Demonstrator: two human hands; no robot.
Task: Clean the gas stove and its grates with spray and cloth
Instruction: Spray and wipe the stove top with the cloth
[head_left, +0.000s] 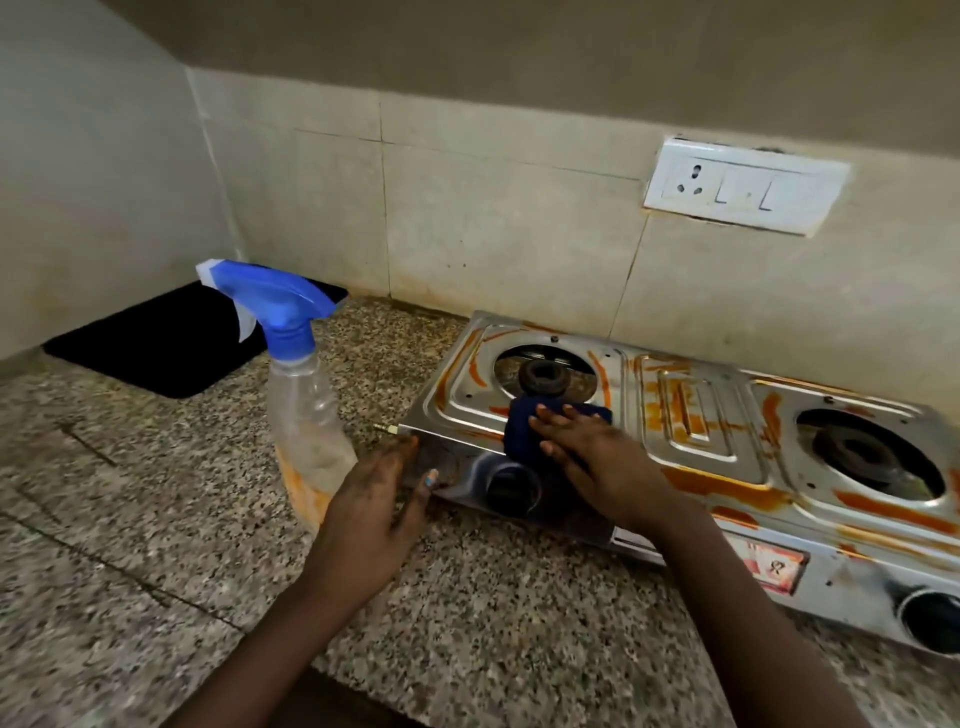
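From my feed, left to right: the spray bottle (306, 410) stands on the speckled granite counter (156, 519), blue trigger head up top, orange residue at its base, with a black mat (156, 348) behind it in the corner. My left hand (374, 514) braces the stove (701, 452) at its left front corner, fingers loosely spread, gripping nothing. The right hand (587, 447) lies flat with straight fingers pressing a dark blue cloth (524, 426) onto the top, just in front of the left burner (543, 376). Steel's streaked with orange gunk everywhere. Beige tiled wall behind, white switch plate (743, 184) at upper right.
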